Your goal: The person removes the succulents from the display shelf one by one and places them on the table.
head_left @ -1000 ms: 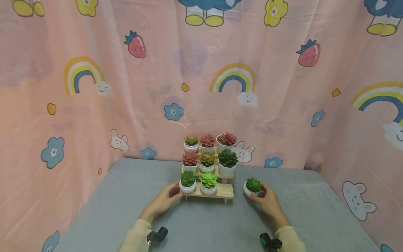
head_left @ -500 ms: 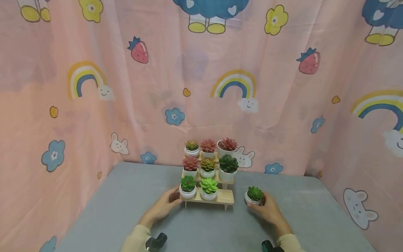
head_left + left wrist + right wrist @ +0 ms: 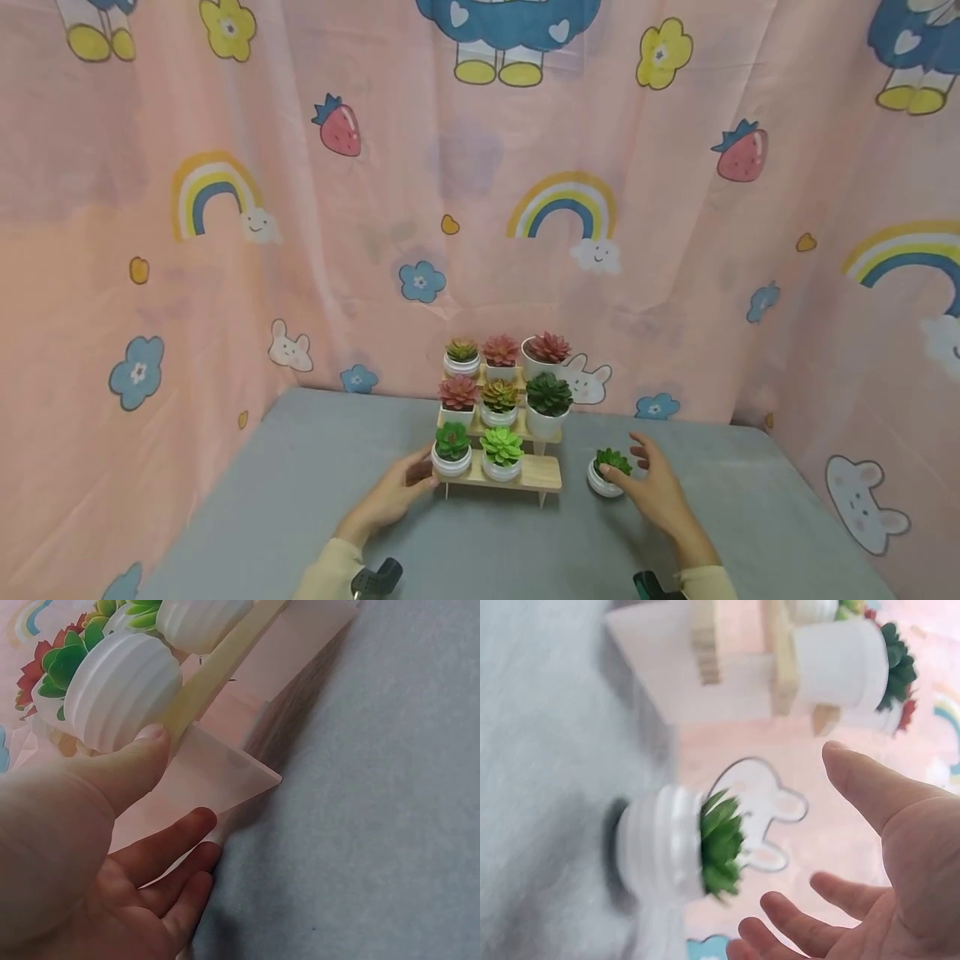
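A small potted succulent (image 3: 604,478), green leaves in a white ribbed pot, stands on the table right of the wooden tiered stand (image 3: 542,472). My right hand (image 3: 663,496) is just above and beside it, thumb and fingers spread; the right wrist view shows a gap between hand and pot (image 3: 664,844). At the stand's left end is my left hand (image 3: 392,498). Its thumb touches the end of the bottom shelf beside a white pot (image 3: 124,690), and its relaxed fingers lie by the stand's pale side panel (image 3: 217,769).
Several potted succulents fill the stand's upper two tiers. On the bottom shelf are a green one (image 3: 452,443) at the left and a light green one (image 3: 502,450) in the middle. The grey table (image 3: 315,450) ends at a pink patterned curtain (image 3: 360,250).
My right hand has let go of the potted succulent, opening its fingers and lifting slightly off it. My left hand stays at the stand. The head view has tilted up a little.
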Tool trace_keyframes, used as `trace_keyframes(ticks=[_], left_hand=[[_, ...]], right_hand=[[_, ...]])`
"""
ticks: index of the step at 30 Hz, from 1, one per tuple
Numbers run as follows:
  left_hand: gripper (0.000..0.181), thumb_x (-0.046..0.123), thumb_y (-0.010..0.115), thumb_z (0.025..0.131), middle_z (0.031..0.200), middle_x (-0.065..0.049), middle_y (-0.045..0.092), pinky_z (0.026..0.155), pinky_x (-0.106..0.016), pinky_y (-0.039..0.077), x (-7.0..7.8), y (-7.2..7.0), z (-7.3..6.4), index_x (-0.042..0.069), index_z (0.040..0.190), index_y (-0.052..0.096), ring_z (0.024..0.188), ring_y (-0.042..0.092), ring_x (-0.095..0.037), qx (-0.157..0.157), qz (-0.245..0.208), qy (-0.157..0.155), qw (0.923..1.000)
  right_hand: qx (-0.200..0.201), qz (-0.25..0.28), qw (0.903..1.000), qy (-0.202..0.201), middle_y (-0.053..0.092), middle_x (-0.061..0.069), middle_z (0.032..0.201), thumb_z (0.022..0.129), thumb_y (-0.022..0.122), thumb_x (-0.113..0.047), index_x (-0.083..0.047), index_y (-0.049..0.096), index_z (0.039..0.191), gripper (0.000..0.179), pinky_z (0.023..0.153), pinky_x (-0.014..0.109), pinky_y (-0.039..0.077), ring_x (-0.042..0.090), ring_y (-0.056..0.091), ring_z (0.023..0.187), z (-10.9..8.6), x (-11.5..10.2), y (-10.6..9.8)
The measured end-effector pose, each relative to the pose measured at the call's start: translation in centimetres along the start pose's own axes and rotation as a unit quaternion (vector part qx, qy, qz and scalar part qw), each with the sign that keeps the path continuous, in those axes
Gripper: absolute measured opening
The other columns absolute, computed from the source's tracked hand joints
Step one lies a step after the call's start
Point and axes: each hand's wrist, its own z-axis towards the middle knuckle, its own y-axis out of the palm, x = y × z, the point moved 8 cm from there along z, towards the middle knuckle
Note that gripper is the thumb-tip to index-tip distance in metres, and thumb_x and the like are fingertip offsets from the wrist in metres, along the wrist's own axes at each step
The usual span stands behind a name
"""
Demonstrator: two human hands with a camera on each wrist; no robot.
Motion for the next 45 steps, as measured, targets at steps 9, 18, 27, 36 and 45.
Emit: trace_keyframes(ticks=[9, 18, 27, 36, 45], left_hand=[[0.062, 0.019, 0.060, 0.103, 0.147, -0.029, 0.052, 0.110, -0.055, 0.047, 0.0, 0.3, 0.7, 0.002, 0.156, 0.034, 0.134, 0.053, -0.045, 0.001, 0.007, -0.003, 1.0000], [0.062, 0.018, 0.059, 0.103, 0.146, -0.031, 0.051, 0.109, -0.055, 0.048, 0.2, 0.6, 0.7, -0.001, 0.156, 0.034, 0.134, 0.053, -0.046, -0.005, 0.004, 0.004, 1.0000], [0.060, 0.013, 0.059, 0.102, 0.145, -0.033, 0.051, 0.109, -0.056, 0.047, -0.2, 0.6, 0.3, -0.004, 0.154, 0.034, 0.132, 0.054, -0.047, 0.004, 0.002, 0.017, 0.9998], [0.061, 0.014, 0.059, 0.102, 0.146, -0.032, 0.051, 0.110, -0.056, 0.046, -0.4, 0.2, -0.1, -0.002, 0.155, 0.034, 0.133, 0.053, -0.047, 0.011, 0.008, 0.010, 0.9999], [0.062, 0.016, 0.060, 0.102, 0.146, -0.033, 0.050, 0.111, -0.056, 0.045, -0.4, -0.2, 0.1, -0.003, 0.155, 0.033, 0.134, 0.052, -0.047, 0.009, 0.011, 0.007, 0.9999]], right_hand=[[0.019, -0.005, 0.9991, -0.036, 0.044, 0.030, 0.151, 0.095, 0.070, -0.038, 0.000, 0.040, 0.150, 0.074, 0.108, 0.068, 0.040, 0.049, 0.042, 0.137, -1.2, -2.5, -0.9], [0.033, 0.005, 0.9964, -0.078, 0.058, 0.030, 0.138, 0.093, 0.074, -0.032, 0.001, 0.049, 0.143, 0.065, 0.103, 0.064, 0.047, 0.045, 0.054, 0.127, -2.2, -4.5, -0.6], [0.022, 0.002, 0.9960, -0.087, 0.061, 0.028, 0.135, 0.092, 0.075, -0.032, 0.001, 0.053, 0.141, 0.063, 0.101, 0.062, 0.048, 0.042, 0.058, 0.122, -2.5, -5.3, 1.1], [-0.022, 0.037, 0.9940, -0.100, 0.061, 0.023, 0.137, 0.091, 0.076, -0.031, -0.001, 0.053, 0.142, 0.063, 0.103, 0.060, 0.048, 0.042, 0.057, 0.125, -2.6, -6.3, 3.8], [-0.045, 0.069, 0.9897, -0.117, 0.060, 0.020, 0.139, 0.090, 0.078, -0.028, -0.002, 0.056, 0.139, 0.059, 0.102, 0.059, 0.048, 0.039, 0.055, 0.128, -2.5, -7.0, 6.0]])
